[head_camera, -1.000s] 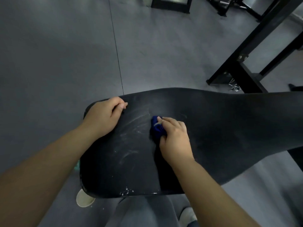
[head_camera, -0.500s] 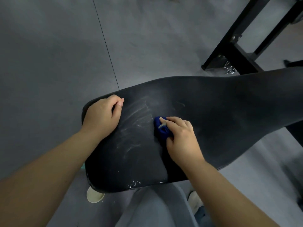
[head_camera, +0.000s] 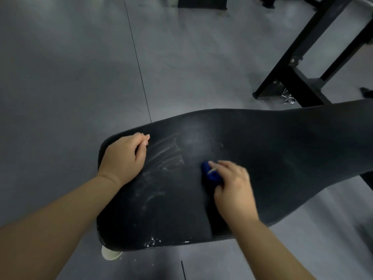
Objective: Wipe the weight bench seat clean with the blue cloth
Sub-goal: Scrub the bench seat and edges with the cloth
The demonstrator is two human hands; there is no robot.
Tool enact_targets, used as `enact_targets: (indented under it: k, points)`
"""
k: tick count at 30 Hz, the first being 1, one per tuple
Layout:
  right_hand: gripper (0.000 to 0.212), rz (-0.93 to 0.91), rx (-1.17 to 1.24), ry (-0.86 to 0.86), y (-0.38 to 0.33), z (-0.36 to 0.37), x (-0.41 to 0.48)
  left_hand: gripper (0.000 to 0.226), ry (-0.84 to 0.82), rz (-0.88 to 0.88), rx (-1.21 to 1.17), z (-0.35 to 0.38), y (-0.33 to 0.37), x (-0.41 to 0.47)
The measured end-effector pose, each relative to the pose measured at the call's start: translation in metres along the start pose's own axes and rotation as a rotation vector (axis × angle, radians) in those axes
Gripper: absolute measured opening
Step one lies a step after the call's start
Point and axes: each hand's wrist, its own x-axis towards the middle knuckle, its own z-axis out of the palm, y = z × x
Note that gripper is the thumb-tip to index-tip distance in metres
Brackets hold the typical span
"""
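The black weight bench seat [head_camera: 272, 158] fills the middle of the view and narrows toward the right. White chalky smears streak its surface between my hands, and white flecks dot its near edge. My right hand [head_camera: 232, 186] presses a bunched blue cloth [head_camera: 211, 174] onto the seat near its centre; most of the cloth is hidden under my fingers. My left hand [head_camera: 124, 156] rests curled on the seat's far left corner with nothing in it.
Grey floor [head_camera: 80, 77] with a dark seam line surrounds the bench. A black steel rack frame [head_camera: 292, 77] stands at the upper right, with small metal clips by its foot. A pale shoe tip [head_camera: 110, 254] shows under the seat's near edge.
My right hand has slid the blue cloth a little to the right and toward me across the seat. My left hand has stayed on the corner. The view has shifted slightly.
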Motion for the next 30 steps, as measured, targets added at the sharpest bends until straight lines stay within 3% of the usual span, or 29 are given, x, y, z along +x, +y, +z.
enact_targets:
  k: [2, 4, 10, 13, 17, 20, 24, 30]
  points:
    - [0.055, 0.181, -0.001, 0.055, 0.022, -0.011, 0.020, 0.018, 0.036, -0.009, 0.030, 0.001, 0.002, -0.002]
    - [0.050, 0.250, 0.003, 0.070, 0.017, -0.005, 0.027, 0.016, 0.072, -0.003, 0.051, 0.002, 0.003, -0.002]
    - [0.056, -0.203, 0.108, -0.170, -0.025, 0.007, -0.026, 0.020, 0.074, 0.004, 0.128, 0.005, 0.001, -0.004]
    - [0.051, -0.120, 0.099, -0.181, 0.004, -0.014, -0.014, 0.027, 0.031, 0.018, 0.152, 0.003, 0.004, -0.004]
    - [0.038, 0.116, 0.119, -0.039, 0.011, -0.011, -0.020, 0.028, 0.056, 0.003, 0.184, -0.004, 0.007, -0.012]
    - [0.033, 0.038, 0.079, -0.023, -0.006, 0.002, -0.038, 0.025, 0.134, -0.074, 0.108, -0.017, 0.011, -0.033]
    - [0.040, -0.065, 0.089, -0.121, 0.000, -0.013, -0.036, 0.019, 0.174, -0.109, 0.050, -0.034, 0.015, -0.079]
    - [0.024, 0.037, -0.053, -0.020, -0.003, -0.008, -0.021, 0.019, 0.173, -0.159, -0.062, -0.010, 0.023, -0.088]
